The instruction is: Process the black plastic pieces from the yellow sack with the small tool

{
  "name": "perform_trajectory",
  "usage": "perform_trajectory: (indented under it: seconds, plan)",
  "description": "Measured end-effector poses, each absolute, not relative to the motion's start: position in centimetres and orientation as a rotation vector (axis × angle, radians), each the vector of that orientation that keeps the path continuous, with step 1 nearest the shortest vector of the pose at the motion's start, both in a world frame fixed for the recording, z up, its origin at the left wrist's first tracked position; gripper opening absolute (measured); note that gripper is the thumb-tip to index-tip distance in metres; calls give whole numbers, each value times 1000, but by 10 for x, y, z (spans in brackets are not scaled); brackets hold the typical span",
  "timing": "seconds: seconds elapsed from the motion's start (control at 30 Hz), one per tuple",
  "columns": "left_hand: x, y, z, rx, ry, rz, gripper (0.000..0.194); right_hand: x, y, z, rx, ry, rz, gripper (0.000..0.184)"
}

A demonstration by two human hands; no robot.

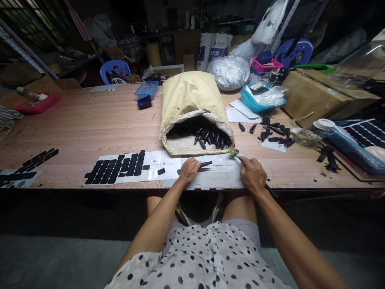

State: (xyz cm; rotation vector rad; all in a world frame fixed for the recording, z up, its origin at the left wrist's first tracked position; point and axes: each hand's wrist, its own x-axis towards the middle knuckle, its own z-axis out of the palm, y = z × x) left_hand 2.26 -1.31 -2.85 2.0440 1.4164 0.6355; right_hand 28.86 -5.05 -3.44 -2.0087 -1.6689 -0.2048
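1. The wooden surface (90, 120) is spread wide in front of the seated person, and the work is kept at its near edge, within easy reach of both arms.
2. A yellow sack (192, 100) is laid on its side with its mouth turned toward the person, so that the black pieces (210, 138) inside can be drawn out without lifting it.
3. A white backing sheet (207, 176) is laid flat along the near edge, its long axis running left to right; a second sheet (120, 168), set with rows of black pads, lies just beside it on the left.
4. The left hand (189, 169) is pressed down on the white backing sheet, fingers curled over a thin black strip (206, 163); the strip lies roughly left to right, its free end pointing right.
5. The right hand (253, 174) is closed around a slim tool (237, 154), held like a pen, whose tip points up and left toward the sack's mouth.
6. Loose black parts (272, 130) are scattered to the right, well apart from the hands.
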Motion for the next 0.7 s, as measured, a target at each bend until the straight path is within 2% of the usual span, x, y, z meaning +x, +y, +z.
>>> perform_trajectory:
  seconds: [0.47, 0.6, 0.7]
  plan:
    - [19, -17, -23, 2123, 1421, 652, 39, 288, -47, -45, -2103, -1740, -395, 27]
    - [16, -57, -20, 2290, 1131, 741, 34, 286, -47, -42, -2100, -1757, -398, 27]
    - [14, -104, -33, 2361, 789, 587, 34, 285, -47, -42, -2101, -1746, -391, 27]
